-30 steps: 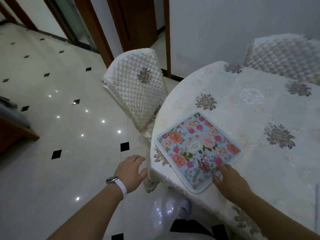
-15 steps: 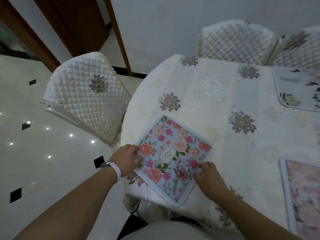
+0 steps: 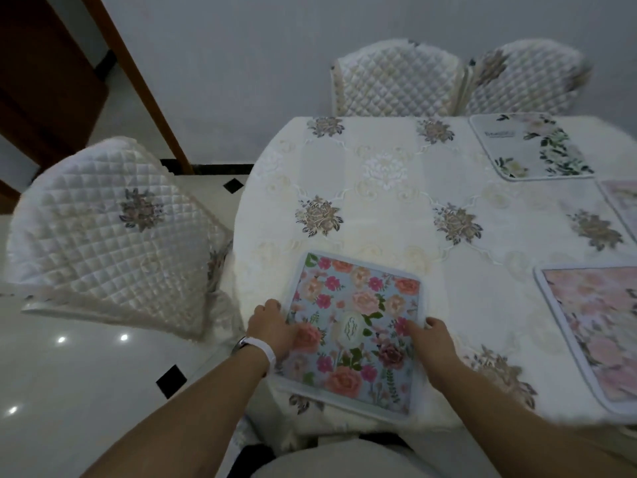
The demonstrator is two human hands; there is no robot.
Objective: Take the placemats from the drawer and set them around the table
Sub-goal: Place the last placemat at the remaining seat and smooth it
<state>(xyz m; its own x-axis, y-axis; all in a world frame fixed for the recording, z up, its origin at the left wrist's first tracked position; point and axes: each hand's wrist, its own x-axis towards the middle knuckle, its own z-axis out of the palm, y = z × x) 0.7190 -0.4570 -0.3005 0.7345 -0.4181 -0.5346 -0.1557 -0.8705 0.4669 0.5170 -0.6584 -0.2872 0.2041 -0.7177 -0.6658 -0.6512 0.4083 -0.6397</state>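
Observation:
A blue placemat (image 3: 355,326) with pink and orange flowers lies flat on the round table (image 3: 379,201), at the near edge in front of me. My left hand (image 3: 272,326), a white watch on its wrist, holds the mat's left edge with the thumb on top and the fingers curled. On the right edge, my right hand (image 3: 434,343) pinches the mat the same way. A white placemat with green leaves (image 3: 531,146) lies at the far right. A pink floral placemat (image 3: 599,332) lies at the near right, and another pink mat (image 3: 624,201) shows at the right border.
The table wears a cream embroidered cloth. A quilted white chair (image 3: 113,250) stands close on the left, tilted against the table. Two more quilted chairs (image 3: 396,81) (image 3: 524,81) stand against the far wall. A wooden door frame (image 3: 138,81) and glossy tiled floor lie to the left.
My left hand came up from beside the table onto the mat's left edge. Both hands turned the blue mat squarer to me, and my view swung right, bringing the other mats into sight.

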